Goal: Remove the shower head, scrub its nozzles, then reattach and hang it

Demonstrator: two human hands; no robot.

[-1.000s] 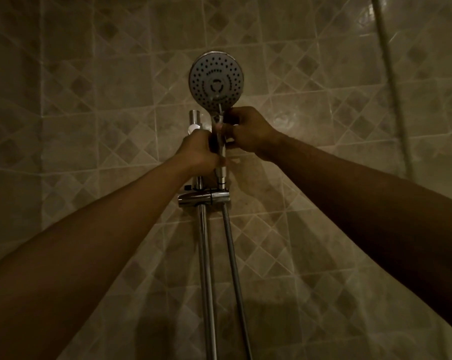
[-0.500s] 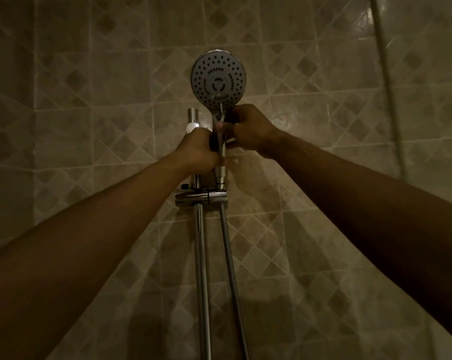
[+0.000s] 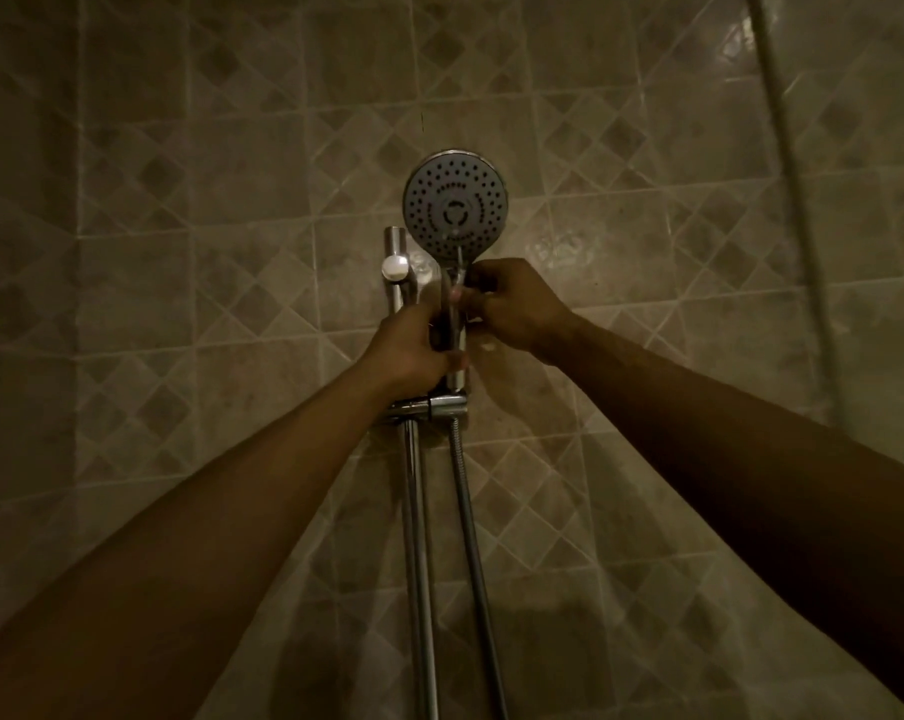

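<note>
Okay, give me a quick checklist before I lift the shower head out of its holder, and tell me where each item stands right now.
1. Left hand grips the handle low down: ok.
2. Right hand holds the handle just under the shower head: ok.
3. Handle sits in the holder on the slide rail: ok, not lifted yet.
4. Hose hangs straight, free of the rail: ok.
5. Water off: ok, no spray visible.
6. Hose nut tightness: cannot tell, hidden behind the holder.
</note>
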